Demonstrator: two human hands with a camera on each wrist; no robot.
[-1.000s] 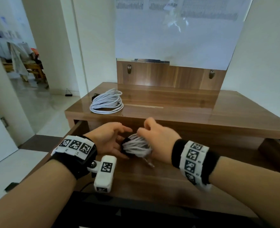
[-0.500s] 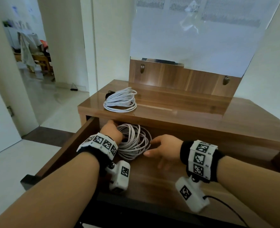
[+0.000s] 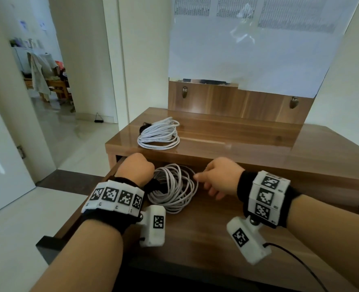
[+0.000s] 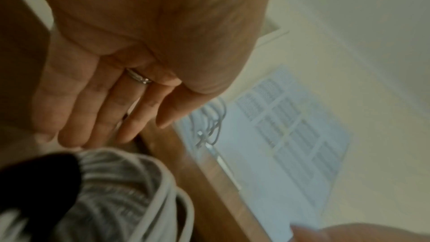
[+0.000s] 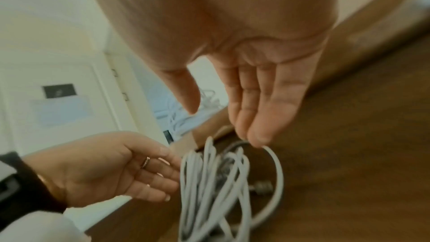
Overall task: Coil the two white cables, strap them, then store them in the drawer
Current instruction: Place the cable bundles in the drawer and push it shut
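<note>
One white cable coil (image 3: 172,188) lies flat in the open drawer (image 3: 206,230), with a black strap (image 3: 153,184) round its left side. My left hand (image 3: 137,168) hovers over that side; in the left wrist view its fingers (image 4: 93,117) are straight above the strap (image 4: 39,181). My right hand (image 3: 216,178) is at the coil's right edge. The right wrist view shows its straight fingertips (image 5: 258,135) touching an outer loop of the coil (image 5: 214,181). Neither hand holds anything. The second white coil (image 3: 159,133) rests on the desk top (image 3: 258,144), back left.
A small black piece (image 3: 144,125) sits at the far-left edge of the second coil. The desk's wooden back panel (image 3: 237,102) has two metal knobs. The drawer's front edge (image 3: 47,247) juts toward me. An open doorway (image 3: 54,102) and tiled floor lie left.
A second ago both hands held the strapped coil bunched above the drawer. It now lies spread on the drawer floor, and both hands have let go at its sides.
</note>
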